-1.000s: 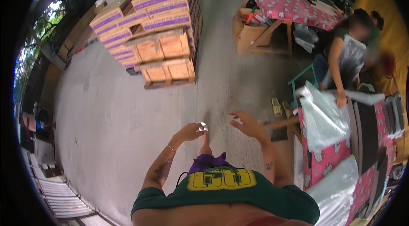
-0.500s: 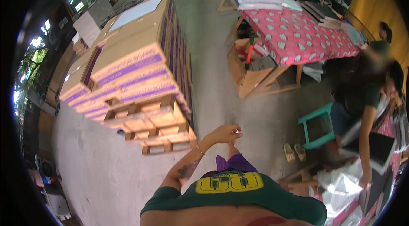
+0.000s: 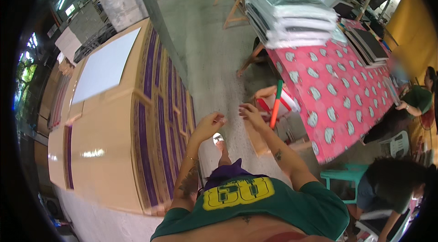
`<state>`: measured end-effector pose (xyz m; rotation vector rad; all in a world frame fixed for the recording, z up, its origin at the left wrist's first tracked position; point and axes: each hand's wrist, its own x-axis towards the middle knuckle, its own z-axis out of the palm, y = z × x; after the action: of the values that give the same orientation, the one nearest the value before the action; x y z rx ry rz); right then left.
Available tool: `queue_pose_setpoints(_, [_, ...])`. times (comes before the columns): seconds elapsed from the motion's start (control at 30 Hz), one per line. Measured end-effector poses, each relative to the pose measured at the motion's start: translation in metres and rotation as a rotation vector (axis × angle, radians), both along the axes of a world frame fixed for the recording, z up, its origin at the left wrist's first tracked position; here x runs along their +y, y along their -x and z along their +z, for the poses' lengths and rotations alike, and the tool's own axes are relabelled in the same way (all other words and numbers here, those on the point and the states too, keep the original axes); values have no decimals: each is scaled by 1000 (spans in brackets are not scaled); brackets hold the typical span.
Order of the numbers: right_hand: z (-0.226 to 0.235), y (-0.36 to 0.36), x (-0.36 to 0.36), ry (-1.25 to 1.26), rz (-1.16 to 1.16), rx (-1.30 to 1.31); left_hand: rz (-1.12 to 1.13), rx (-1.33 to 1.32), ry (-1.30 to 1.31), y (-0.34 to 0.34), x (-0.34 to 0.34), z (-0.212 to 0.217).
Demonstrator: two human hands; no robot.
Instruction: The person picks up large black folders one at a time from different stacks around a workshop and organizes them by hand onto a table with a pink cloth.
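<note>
My left hand (image 3: 210,125) hangs in the air in front of my body, near the stacked brown cartons (image 3: 109,155), its fingers loosely bent with no object visible in them. To its right, my right hand (image 3: 252,116) is raised with the fingers apart, holding nothing. Just beyond the right hand stands an open cardboard box (image 3: 256,139), from which an orange-and-green rod (image 3: 276,105) sticks up. Whether the right hand touches the box cannot be told. One of my feet (image 3: 218,139) shows on the floor below the hands.
A white sheet (image 3: 107,64) lies on the cartons at left. At right, a table with a pink patterned cloth (image 3: 335,100) bears plastic-wrapped stacks (image 3: 292,13) and dark boards (image 3: 367,45). A teal stool (image 3: 342,176) and a bending person (image 3: 388,187) are at lower right. Grey floor (image 3: 196,55) runs between.
I have moved forward between the cartons and the pink table, which both look nearer. My right arm has come into view, raised; my left hand now sits further left.
</note>
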<state>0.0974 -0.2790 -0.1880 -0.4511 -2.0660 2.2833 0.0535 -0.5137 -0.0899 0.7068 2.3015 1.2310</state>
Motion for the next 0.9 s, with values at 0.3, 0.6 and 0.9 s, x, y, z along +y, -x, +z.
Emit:
queue_pose_setpoints(0.3, [-98,245,79,-331,102,-181,-185,128,-79,385,112,43])
queue_pose_setpoints(0.6, [-102,594,227,-60,-258,-447,-137,-31,23,774,179,0])
queue_pose_setpoints(0.9, [-8,1152,261,-268,224,-66,89,75,458,1097,143,-51])
